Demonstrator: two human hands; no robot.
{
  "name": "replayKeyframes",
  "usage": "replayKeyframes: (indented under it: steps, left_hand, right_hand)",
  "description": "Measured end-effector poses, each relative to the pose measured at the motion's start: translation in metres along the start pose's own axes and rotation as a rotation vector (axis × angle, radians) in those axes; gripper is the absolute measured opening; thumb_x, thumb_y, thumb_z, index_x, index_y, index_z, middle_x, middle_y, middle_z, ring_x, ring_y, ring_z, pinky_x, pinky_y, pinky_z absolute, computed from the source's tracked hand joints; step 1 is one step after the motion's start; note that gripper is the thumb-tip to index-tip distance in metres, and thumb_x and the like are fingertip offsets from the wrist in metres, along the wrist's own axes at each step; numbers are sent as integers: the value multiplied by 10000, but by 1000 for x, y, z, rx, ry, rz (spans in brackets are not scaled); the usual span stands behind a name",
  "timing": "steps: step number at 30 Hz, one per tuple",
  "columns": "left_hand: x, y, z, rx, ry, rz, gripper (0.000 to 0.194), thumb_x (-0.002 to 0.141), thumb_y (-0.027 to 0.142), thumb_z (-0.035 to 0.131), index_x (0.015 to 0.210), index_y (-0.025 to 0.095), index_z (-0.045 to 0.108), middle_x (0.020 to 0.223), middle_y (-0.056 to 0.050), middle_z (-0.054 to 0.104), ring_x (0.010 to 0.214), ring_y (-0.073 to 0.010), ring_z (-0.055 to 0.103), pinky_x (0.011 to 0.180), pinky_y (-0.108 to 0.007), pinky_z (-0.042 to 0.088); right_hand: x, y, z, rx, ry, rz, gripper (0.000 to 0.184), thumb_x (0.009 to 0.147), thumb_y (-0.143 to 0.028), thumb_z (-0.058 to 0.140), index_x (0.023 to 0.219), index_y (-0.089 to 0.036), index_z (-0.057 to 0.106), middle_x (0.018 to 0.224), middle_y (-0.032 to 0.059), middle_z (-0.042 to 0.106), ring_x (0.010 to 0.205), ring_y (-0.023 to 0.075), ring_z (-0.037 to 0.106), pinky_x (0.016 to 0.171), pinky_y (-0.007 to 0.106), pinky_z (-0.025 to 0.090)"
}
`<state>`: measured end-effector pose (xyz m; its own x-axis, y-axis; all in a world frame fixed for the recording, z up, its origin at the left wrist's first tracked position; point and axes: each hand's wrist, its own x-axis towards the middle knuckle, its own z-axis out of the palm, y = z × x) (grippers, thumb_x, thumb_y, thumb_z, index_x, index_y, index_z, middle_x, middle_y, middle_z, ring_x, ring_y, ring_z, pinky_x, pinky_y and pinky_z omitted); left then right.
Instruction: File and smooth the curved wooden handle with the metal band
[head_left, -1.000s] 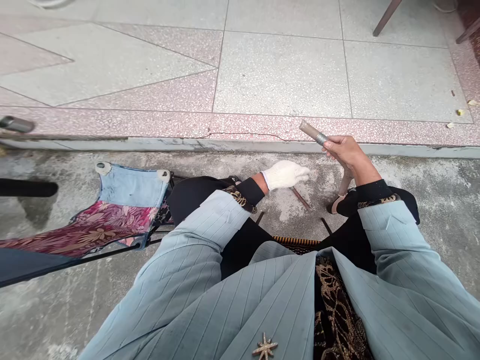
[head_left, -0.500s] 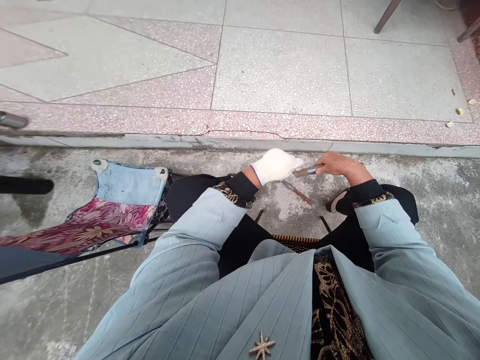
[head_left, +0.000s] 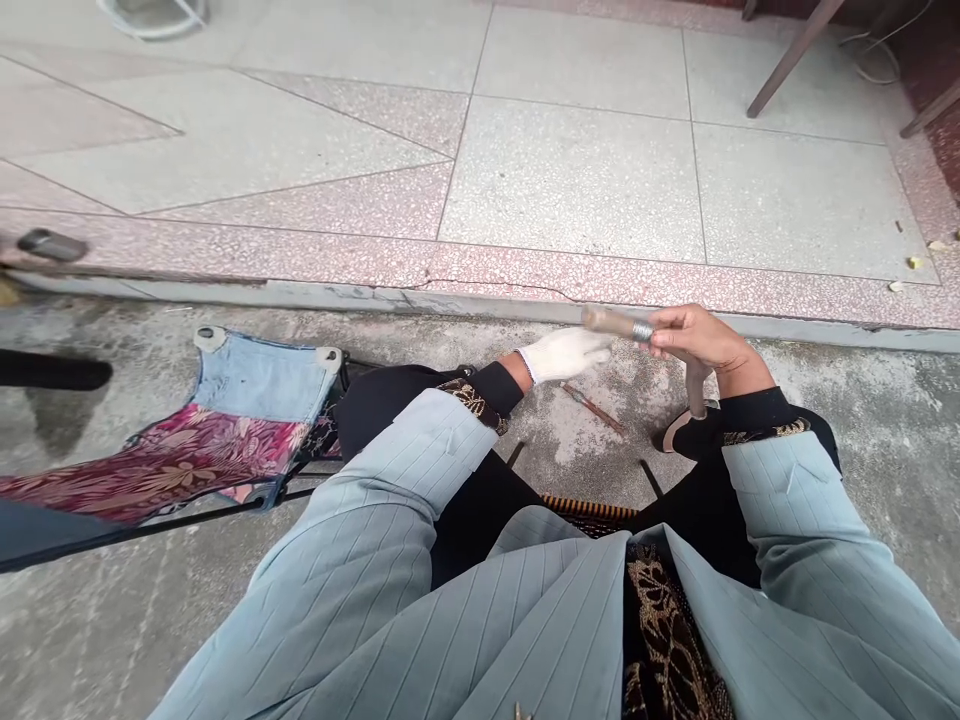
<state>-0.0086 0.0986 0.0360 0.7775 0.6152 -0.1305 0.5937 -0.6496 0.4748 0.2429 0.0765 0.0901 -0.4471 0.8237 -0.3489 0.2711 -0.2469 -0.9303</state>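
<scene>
My right hand [head_left: 701,345] is bare and closed round a short stick-like tool [head_left: 611,323]. Its light brown end points left and is smeared by motion. Silvery wire is wound round it close to my fingers, and a greyish length shows below the hand. My left hand [head_left: 566,355], in a white knitted glove, is low over the concrete just left of the tool's end. Its fingers are drawn together, and what they may hold is hidden. Beneath the hands a thin reddish-brown rod [head_left: 594,408] lies on the ground.
A tiled step edge [head_left: 360,292] runs across in front. To the left stands a folding seat with denim and floral cloth [head_left: 232,430]. A dark cylinder [head_left: 52,245] lies on the tiles. Furniture legs [head_left: 791,60] are at top right. A woven seat [head_left: 589,512] shows below me.
The tool swung down beside the gloved fingertips half a second ago and is now raised again, less high than at first. The gloved hand stays low. The view has tilted slightly upward.
</scene>
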Motion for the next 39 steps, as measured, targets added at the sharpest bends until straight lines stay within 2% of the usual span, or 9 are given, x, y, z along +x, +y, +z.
replayKeyframes:
  steps: [6, 10, 14, 17, 19, 23, 28, 33, 39]
  left_hand:
    - [1, 19, -2, 62, -90, -47, 375, 1056, 397, 385, 1054, 186, 694, 916, -59, 740, 790, -185, 672, 665, -282, 395]
    - [-1, 24, -4, 247, -87, -55, 379, 1052, 395, 381, 1069, 198, 704, 876, -90, 741, 798, -230, 699, 628, -307, 364]
    - [-9, 19, -10, 351, -55, -42, 313, 1020, 337, 435, 1105, 220, 712, 866, -102, 743, 801, -246, 710, 630, -306, 367]
    - [-15, 10, -20, 276, -53, -67, 290, 1005, 342, 460, 1058, 232, 722, 906, -77, 754, 788, -217, 693, 640, -289, 378]
    - [-19, 4, -27, 147, -40, -90, 296, 1003, 335, 451, 1055, 227, 722, 928, -50, 758, 791, -194, 677, 656, -273, 396]
    - [-23, 3, -29, -68, 10, -166, 346, 998, 325, 438, 1077, 161, 732, 952, -49, 757, 820, -180, 662, 727, -255, 445]
    - [-26, 23, -14, 59, -65, -117, 367, 1016, 384, 412, 1063, 205, 729, 942, -55, 752, 801, -194, 657, 689, -276, 419]
    - [-31, 37, -12, 255, -59, -51, 338, 1016, 381, 424, 1006, 218, 720, 882, -79, 738, 751, -200, 669, 637, -288, 388]
    - [-29, 41, -19, 423, -44, -25, 291, 989, 293, 453, 1067, 227, 725, 840, -107, 737, 750, -226, 696, 628, -299, 378]
  right_hand:
    - [19, 14, 6, 94, 410, 78, 347, 759, -435, 785, 960, -155, 741, 851, 79, 725, 628, 135, 556, 561, 271, 441]
    - [29, 23, 7, -487, 443, 175, 284, 873, -346, 673, 1054, -147, 763, 851, 88, 705, 683, 165, 553, 635, 301, 402]
    - [28, 21, 12, -936, 62, 201, 208, 879, -292, 665, 935, -145, 800, 769, 70, 672, 688, 166, 519, 641, 312, 337]
    - [20, 14, 13, -742, -388, 194, 252, 849, -347, 705, 989, -173, 823, 665, 11, 631, 628, 140, 511, 613, 290, 336]
    - [10, 8, 10, -466, -500, 154, 397, 804, -430, 756, 1109, -183, 815, 691, -5, 657, 628, 128, 531, 616, 273, 372]
    - [-5, 0, 5, -40, -158, -14, 530, 708, -466, 841, 1145, -167, 800, 812, 19, 723, 638, 100, 530, 622, 258, 427]
    - [-2, 4, 13, 119, 154, -20, 430, 671, -467, 860, 980, -174, 799, 853, 51, 738, 647, 113, 564, 561, 241, 431]
    - [4, 3, 20, -275, 268, 88, 261, 781, -387, 732, 913, -164, 764, 713, 17, 657, 616, 130, 529, 578, 266, 397]
    - [2, -4, 26, -963, 176, 114, 203, 863, -348, 649, 834, -183, 764, 744, 48, 650, 715, 178, 545, 646, 308, 335]
